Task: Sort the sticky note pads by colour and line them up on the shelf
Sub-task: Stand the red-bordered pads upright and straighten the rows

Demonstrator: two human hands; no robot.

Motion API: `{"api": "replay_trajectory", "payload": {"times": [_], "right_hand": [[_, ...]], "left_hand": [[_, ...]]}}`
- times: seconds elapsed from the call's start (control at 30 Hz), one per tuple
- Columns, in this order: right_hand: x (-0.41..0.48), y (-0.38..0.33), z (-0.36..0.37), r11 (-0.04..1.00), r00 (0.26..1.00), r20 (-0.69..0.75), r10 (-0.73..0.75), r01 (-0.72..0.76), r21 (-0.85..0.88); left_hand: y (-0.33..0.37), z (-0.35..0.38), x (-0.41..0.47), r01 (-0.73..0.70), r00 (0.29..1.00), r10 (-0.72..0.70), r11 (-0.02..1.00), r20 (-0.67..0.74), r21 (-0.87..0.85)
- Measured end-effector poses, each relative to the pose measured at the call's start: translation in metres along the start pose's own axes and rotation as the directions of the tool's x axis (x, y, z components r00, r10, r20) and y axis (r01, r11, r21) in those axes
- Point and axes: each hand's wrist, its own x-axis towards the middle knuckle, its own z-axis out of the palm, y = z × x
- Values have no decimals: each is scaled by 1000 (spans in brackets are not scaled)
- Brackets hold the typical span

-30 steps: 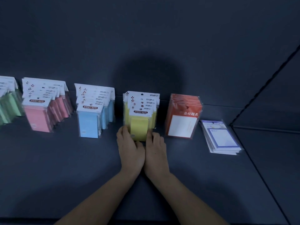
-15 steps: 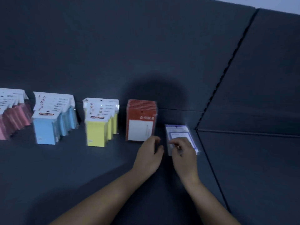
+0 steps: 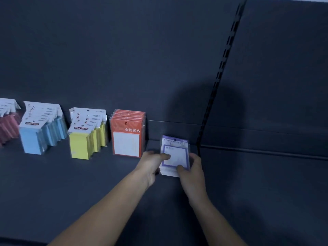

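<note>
A stack of purple-bordered note pads point(image 3: 174, 153) is tilted up off the dark shelf point(image 3: 79, 183), held from both sides. My left hand point(image 3: 152, 164) grips its left edge with the thumb across the front. My right hand point(image 3: 190, 172) grips the lower right corner, thumb on the front. To the left, rows of pads stand upright in a line: orange-red point(image 3: 126, 134), yellow point(image 3: 85, 139), blue point(image 3: 38, 135) and pink point(image 3: 8, 128) at the frame's left edge.
The shelf's back wall point(image 3: 124, 59) rises behind the rows. A black slotted upright point(image 3: 218, 86) divides this bay from the neighbouring shelf bay point(image 3: 266, 183) on the right, just beside the purple stack.
Both hands left the yellow row, moved right to the flat-lying purple stack, took hold of it and tipped it up. The view swung right, so the green row is out of frame.
</note>
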Motion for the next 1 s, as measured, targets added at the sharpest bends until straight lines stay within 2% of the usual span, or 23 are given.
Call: {"api": "replay_trajectory", "payload": {"times": [0.17,0.23,0.3,0.4,0.57,0.73,0.9,1.0], "right_hand": [[-2,3,-1,993,999,17,40,-42,110],[0,1,-4,990,997,-3,77,-76,121],[2,-4,-9,988,995,42,93,-97,122],[3,-10,-10,988,988,151,-7,-17,155],[-7,-5,-7,967,970,167,-176,139,212],[-18,6,-5,963,947,235,-217,168,212],[-21,4,-2,947,930,198,-309,281,155],[-22,7,-1,935,921,171,-350,335,113]], "left_hand": [[-2,-8,-9,-28,995,18,994,98,103],[-7,-17,-12,-82,988,69,993,137,89],[-10,-24,-16,-169,969,154,983,193,65],[-13,-31,-24,-320,927,295,945,230,75],[-15,-40,-30,-574,803,514,803,300,160],[-30,-49,-25,-623,765,532,754,362,209],[-39,-42,-23,-646,746,575,748,335,155],[-42,-40,-23,-689,711,624,711,325,141]]}}
